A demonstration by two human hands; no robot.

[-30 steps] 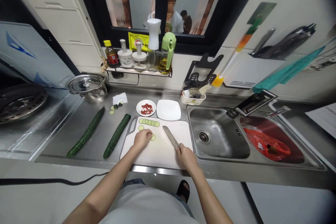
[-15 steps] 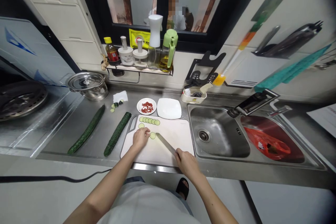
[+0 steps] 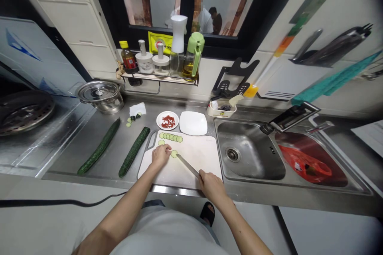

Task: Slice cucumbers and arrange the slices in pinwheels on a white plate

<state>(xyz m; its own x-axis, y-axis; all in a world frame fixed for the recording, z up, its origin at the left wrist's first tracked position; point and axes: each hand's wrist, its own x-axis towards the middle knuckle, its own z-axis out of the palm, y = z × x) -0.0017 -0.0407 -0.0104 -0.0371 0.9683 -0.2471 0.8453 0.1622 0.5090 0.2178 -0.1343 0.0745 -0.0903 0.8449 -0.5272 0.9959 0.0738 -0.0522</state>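
My right hand (image 3: 212, 185) is wrapped round the handle of a kitchen knife (image 3: 189, 165). The blade slants up to the left, its tip at the right edge of a pale green cucumber slice (image 3: 174, 153). On that slice's left edge are the closed fingertips of my left hand (image 3: 160, 155). All this is over a white cutting board (image 3: 191, 175) with a grey rim. An overlapping row of cucumber slices (image 3: 170, 137) lies along the board's far side. One single slice (image 3: 161, 142) sits between the row and my left hand.
Two whole cucumbers (image 3: 134, 152) lie left of the board. Behind it stand a plate of chopped red pieces (image 3: 160, 122) and a white square plate (image 3: 193, 122). A steel sink (image 3: 251, 155) adjoins on the right, a lidded pot (image 3: 107, 103) at the back left. Bottles line a wall rack (image 3: 161, 78).
The knife tip has shifted slightly and lowered to the slice's right edge. My left hand stays at the slice. The whole view has moved a little.
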